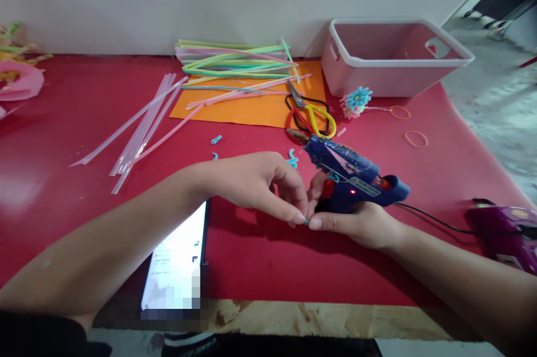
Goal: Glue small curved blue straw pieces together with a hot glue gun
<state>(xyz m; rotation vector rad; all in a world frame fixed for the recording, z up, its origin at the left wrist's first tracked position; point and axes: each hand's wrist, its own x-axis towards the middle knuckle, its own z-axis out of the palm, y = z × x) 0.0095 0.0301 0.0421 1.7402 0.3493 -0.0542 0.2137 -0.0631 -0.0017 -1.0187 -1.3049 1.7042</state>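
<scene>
Pinching a tiny blue bit [306, 222], the thumb and forefinger of the left hand [258, 182] are closed tip to tip around it. The other left fingers [289, 181] curl loosely above. The thumb of the right hand [363, 224] presses against the same bit from the other side, so both hands meet on it just above the worktop [260, 256].

The rest of the right hand is wrapped around the grip of a blue glue gun [354, 173]. Its nozzle points up and away to the left, clear of the bit, and a red lamp glows on its side. Its cord [436, 222] trails off to the right, past a purple device [507, 231].

Just beyond the hands lie a few short curled blue cuttings [292, 158]. Behind them are scissors [309, 116] with red and yellow handles, their blades resting on an orange sheet [251, 108]. A bundle of long coloured straws [235, 60] lies across the far edge of the sheet, and clear strips [140, 125] fan out to its left.

A small blue-and-pink flower [356, 101] rests beside a pale bin [394, 57], with two rubber bands [416, 138] near it. A lit phone [180, 264] lies under the left forearm.

As for progress, one flower looks finished and some blue pieces are cut. The bit in hand is too small to tell what it joins or whether glue is on it. Most straws are uncut, so the work seems to be at an early stage.
</scene>
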